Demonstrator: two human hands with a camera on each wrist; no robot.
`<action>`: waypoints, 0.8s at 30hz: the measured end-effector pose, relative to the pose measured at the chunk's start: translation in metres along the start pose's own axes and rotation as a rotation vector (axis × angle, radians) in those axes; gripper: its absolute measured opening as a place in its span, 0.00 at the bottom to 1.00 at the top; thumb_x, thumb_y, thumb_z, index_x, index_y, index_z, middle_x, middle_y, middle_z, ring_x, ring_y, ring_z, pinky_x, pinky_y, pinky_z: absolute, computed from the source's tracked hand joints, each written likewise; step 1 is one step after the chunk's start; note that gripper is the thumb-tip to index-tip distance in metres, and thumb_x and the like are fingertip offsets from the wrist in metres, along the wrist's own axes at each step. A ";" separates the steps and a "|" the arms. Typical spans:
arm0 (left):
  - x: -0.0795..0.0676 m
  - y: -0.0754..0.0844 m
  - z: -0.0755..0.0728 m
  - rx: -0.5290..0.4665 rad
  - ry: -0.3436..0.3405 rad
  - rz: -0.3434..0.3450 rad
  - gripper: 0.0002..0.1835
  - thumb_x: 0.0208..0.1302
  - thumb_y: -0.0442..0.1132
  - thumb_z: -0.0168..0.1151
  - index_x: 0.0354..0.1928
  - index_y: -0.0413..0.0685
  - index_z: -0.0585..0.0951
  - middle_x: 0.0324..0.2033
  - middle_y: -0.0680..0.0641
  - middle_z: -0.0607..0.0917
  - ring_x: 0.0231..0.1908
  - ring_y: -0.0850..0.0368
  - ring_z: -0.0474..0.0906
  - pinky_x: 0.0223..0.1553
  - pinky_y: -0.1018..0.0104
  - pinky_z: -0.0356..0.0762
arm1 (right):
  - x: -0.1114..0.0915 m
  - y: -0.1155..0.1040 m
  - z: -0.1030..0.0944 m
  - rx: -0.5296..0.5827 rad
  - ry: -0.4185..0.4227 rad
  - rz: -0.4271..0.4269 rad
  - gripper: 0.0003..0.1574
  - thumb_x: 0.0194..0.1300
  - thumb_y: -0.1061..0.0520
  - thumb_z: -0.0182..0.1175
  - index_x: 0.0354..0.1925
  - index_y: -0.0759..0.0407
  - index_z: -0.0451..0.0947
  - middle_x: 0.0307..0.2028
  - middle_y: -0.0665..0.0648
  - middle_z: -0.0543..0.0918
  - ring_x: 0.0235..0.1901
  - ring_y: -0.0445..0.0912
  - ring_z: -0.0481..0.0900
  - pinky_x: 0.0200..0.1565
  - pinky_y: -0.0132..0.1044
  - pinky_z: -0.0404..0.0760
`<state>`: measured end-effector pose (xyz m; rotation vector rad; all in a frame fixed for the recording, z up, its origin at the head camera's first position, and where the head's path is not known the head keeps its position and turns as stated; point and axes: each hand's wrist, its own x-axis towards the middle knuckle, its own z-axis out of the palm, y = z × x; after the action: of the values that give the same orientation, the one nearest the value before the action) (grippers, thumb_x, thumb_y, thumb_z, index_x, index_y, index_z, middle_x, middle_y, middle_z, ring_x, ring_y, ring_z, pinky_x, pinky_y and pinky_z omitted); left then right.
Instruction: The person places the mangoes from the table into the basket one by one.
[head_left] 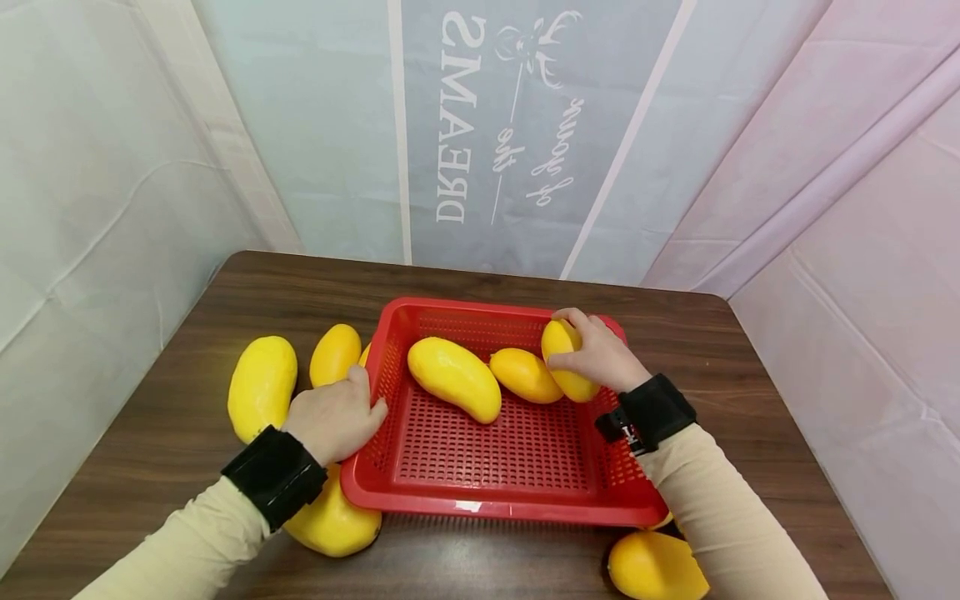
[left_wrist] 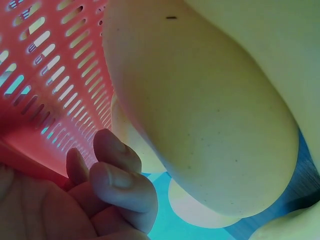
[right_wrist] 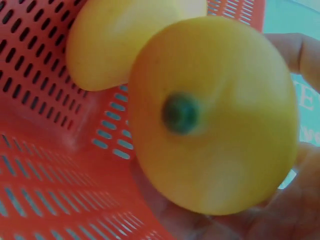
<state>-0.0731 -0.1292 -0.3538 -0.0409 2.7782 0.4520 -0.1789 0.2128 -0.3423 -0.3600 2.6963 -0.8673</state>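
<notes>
A red perforated plastic basket stands on the table. My left hand grips its left rim; in the left wrist view the fingers curl beside the basket's slotted wall. My right hand holds a yellow mango at the basket's right end, thumb on the near side. The right wrist view shows this mango end-on with a dark stem spot. Two more mangoes lie inside: a long one and a smaller one touching or close to the held one.
Left of the basket lie a large mango and a smaller one. Another mango sits by the near left corner, partly under my left wrist. A yellow fruit is near the right forearm. Fabric hangs behind the table.
</notes>
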 end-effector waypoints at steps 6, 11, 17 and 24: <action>0.000 -0.001 0.001 -0.004 0.010 0.008 0.20 0.67 0.51 0.52 0.44 0.38 0.67 0.18 0.45 0.75 0.13 0.52 0.72 0.20 0.60 0.74 | 0.002 0.005 0.008 -0.020 -0.013 0.028 0.45 0.58 0.50 0.66 0.71 0.58 0.63 0.57 0.71 0.69 0.47 0.62 0.73 0.47 0.57 0.76; 0.001 -0.002 0.002 -0.005 0.010 0.005 0.20 0.67 0.51 0.52 0.43 0.38 0.67 0.18 0.45 0.75 0.13 0.52 0.72 0.20 0.60 0.74 | 0.004 0.006 0.011 -0.041 -0.006 0.041 0.45 0.58 0.50 0.66 0.70 0.56 0.64 0.56 0.71 0.68 0.45 0.62 0.74 0.45 0.57 0.77; 0.000 -0.001 0.001 -0.004 0.008 0.007 0.20 0.67 0.51 0.52 0.43 0.38 0.67 0.18 0.45 0.75 0.13 0.52 0.72 0.20 0.59 0.74 | 0.007 0.011 0.019 -0.067 -0.026 0.060 0.44 0.55 0.52 0.68 0.69 0.55 0.66 0.57 0.71 0.68 0.44 0.61 0.75 0.44 0.56 0.78; 0.001 -0.001 0.001 0.001 0.003 0.004 0.20 0.67 0.51 0.51 0.43 0.39 0.67 0.18 0.45 0.75 0.13 0.52 0.72 0.20 0.60 0.74 | 0.008 0.013 0.023 -0.078 -0.039 0.062 0.45 0.53 0.53 0.69 0.69 0.55 0.66 0.60 0.72 0.68 0.45 0.62 0.74 0.45 0.57 0.77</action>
<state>-0.0737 -0.1299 -0.3556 -0.0361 2.7814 0.4516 -0.1801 0.2084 -0.3699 -0.3051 2.6954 -0.7318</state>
